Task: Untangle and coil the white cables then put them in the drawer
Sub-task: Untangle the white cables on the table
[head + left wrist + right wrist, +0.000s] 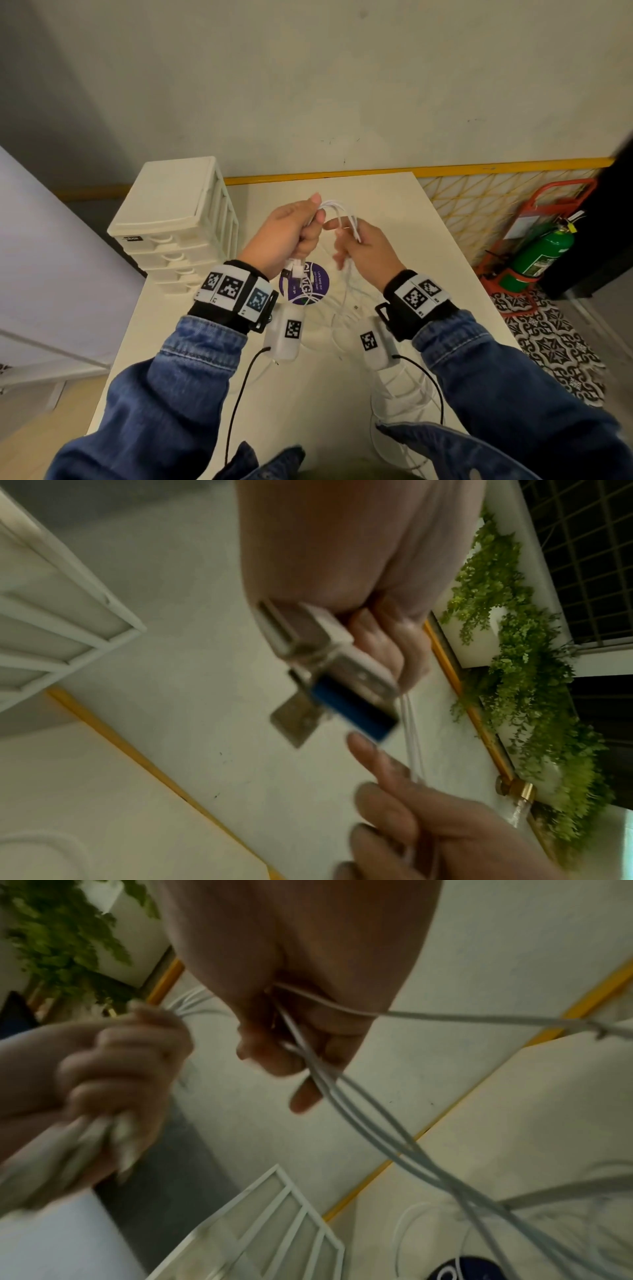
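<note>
Both hands are raised above the white table [394, 219]. My left hand [294, 233] grips a bundle of white cable loops [337, 210] in its fist. Their USB plugs [296, 269] stick out below the fist, and the left wrist view shows one with a blue insert [356, 712]. My right hand [363, 246] pinches the same white cables [342, 1096] a little to the right, and strands trail from it down to the table. More white cable [404, 387] lies loose on the table under my right forearm. The white drawer unit [174, 226] stands at the table's back left with its drawers closed.
A round purple sticker [317, 282] lies on the table below my hands. A wall runs behind the table. On the floor to the right stands a green fire extinguisher [541, 253] in a red stand. Patterned tiles [555, 346] cover the floor there.
</note>
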Action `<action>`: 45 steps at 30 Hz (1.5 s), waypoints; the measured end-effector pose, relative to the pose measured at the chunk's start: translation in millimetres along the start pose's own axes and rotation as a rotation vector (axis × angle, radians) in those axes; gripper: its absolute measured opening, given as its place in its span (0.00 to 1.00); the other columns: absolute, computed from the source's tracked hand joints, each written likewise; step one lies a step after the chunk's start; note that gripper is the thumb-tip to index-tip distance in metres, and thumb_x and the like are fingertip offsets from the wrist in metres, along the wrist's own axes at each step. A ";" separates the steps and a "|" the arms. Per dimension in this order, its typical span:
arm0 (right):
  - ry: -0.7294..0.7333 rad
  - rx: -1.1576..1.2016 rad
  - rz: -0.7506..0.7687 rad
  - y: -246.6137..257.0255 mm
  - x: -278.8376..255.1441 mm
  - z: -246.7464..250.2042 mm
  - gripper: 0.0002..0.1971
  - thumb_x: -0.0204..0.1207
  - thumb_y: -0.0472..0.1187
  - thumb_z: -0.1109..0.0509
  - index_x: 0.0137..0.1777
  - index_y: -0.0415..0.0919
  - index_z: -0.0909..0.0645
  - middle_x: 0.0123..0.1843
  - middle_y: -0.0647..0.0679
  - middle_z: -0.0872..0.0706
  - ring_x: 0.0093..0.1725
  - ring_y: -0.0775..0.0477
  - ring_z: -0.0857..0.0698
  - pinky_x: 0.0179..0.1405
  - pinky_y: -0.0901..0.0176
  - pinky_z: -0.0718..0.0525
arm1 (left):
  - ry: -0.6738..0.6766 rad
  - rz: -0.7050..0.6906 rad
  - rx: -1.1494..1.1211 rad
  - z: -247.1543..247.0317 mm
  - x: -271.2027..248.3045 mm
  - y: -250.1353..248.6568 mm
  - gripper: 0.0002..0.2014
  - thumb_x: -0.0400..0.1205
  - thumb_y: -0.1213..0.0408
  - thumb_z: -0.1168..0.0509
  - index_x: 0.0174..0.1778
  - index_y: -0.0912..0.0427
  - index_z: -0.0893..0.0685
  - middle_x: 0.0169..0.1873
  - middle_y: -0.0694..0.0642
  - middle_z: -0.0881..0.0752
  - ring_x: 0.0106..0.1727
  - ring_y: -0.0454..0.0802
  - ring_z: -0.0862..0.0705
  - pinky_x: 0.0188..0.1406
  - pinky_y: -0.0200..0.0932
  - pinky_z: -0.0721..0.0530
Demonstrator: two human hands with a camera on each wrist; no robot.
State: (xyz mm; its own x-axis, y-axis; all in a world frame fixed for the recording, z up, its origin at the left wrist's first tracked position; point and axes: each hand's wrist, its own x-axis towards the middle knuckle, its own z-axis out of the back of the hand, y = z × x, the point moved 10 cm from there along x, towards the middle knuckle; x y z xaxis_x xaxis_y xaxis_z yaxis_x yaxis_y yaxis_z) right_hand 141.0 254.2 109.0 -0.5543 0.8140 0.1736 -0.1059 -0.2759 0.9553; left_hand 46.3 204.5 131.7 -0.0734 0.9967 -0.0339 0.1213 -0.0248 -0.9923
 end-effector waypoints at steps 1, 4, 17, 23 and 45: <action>-0.051 0.029 -0.012 -2.1 2.0 9.3 0.10 0.81 0.36 0.40 0.48 0.49 0.18 0.28 0.56 0.23 0.24 0.58 0.23 0.34 0.55 0.19 | 0.021 0.045 0.031 1.5 -1.3 5.7 0.19 0.89 0.53 0.50 0.35 0.56 0.25 0.20 0.46 0.38 0.18 0.42 0.43 0.14 0.33 0.45; -0.183 -0.042 0.092 8.6 12.3 40.9 0.09 0.77 0.31 0.36 0.46 0.45 0.17 0.31 0.62 0.18 0.31 0.66 0.21 0.36 0.71 0.25 | 0.076 0.162 0.116 3.1 -8.6 26.4 0.21 0.85 0.46 0.48 0.38 0.57 0.21 0.19 0.46 0.37 0.17 0.42 0.42 0.15 0.33 0.46; 0.216 -0.448 -0.200 -112.9 -25.0 -25.8 0.05 0.82 0.43 0.42 0.46 0.46 0.25 0.43 0.49 0.11 0.37 0.56 0.21 0.47 0.60 0.27 | 0.192 0.079 -0.211 -26.4 -11.3 10.7 0.24 0.88 0.50 0.57 0.30 0.52 0.25 0.18 0.43 0.35 0.16 0.38 0.41 0.16 0.34 0.47; -0.154 -0.290 -0.036 -88.2 -31.7 -6.5 0.10 0.81 0.41 0.39 0.60 0.42 0.28 0.30 0.55 0.21 0.28 0.56 0.23 0.34 0.61 0.26 | 0.139 -0.142 -0.359 -22.9 -7.4 -25.6 0.23 0.89 0.54 0.60 0.57 0.60 0.21 0.21 0.43 0.33 0.18 0.37 0.38 0.17 0.31 0.38; 0.298 -0.410 0.149 -47.2 -40.7 -72.8 0.13 0.77 0.60 0.41 0.55 0.65 0.17 0.33 0.53 0.11 0.32 0.54 0.16 0.40 0.62 0.18 | -0.531 -0.367 0.119 61.9 -4.1 -3.5 0.11 0.90 0.66 0.53 0.42 0.55 0.33 0.31 0.51 0.30 0.26 0.41 0.33 0.25 0.33 0.31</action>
State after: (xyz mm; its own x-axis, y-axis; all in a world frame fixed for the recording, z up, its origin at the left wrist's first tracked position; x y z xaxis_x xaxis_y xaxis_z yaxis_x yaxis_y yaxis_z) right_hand 108.4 196.9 39.5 -0.7924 0.5865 0.1676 -0.2893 -0.6033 0.7432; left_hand -15.2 195.8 128.0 -0.5714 0.7695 0.2851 -0.1126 0.2707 -0.9561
